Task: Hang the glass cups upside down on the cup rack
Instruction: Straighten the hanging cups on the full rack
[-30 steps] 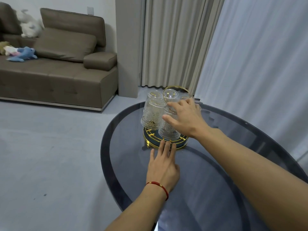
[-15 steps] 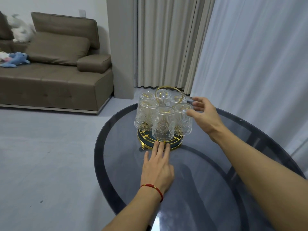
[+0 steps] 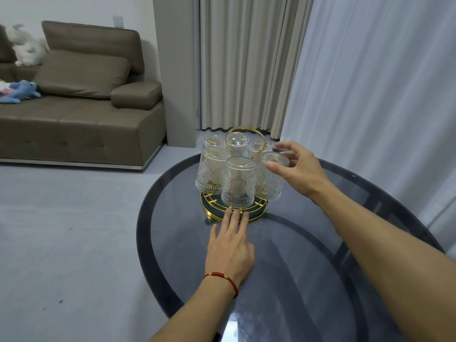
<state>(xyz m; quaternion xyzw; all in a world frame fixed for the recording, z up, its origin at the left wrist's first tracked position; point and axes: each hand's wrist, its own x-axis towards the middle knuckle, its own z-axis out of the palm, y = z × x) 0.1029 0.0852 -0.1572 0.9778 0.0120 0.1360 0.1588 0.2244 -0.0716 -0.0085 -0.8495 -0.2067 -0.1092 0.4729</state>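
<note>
The cup rack [image 3: 209, 210] has a round dark base with gold rims and a gold loop handle. It stands on the far part of the glass table. Several ribbed glass cups [image 3: 238, 186] hang upside down on it. My right hand [image 3: 299, 170] is at the right-hand cup [image 3: 271, 187], with the thumb in front of its upturned base and the fingers behind. My left hand [image 3: 230, 248] lies flat on the table, its fingers spread and its fingertips touching the front rim of the rack base.
The round dark glass table [image 3: 283, 280] ends close behind the rack. A brown sofa [image 3: 74, 114] with soft toys stands at the far left across grey floor. Curtains [image 3: 357, 82] hang behind and to the right of the table.
My right hand left the front cup, swung to the right and now closes around the top of the right-hand cup. My left hand stayed flat at the rack base.
</note>
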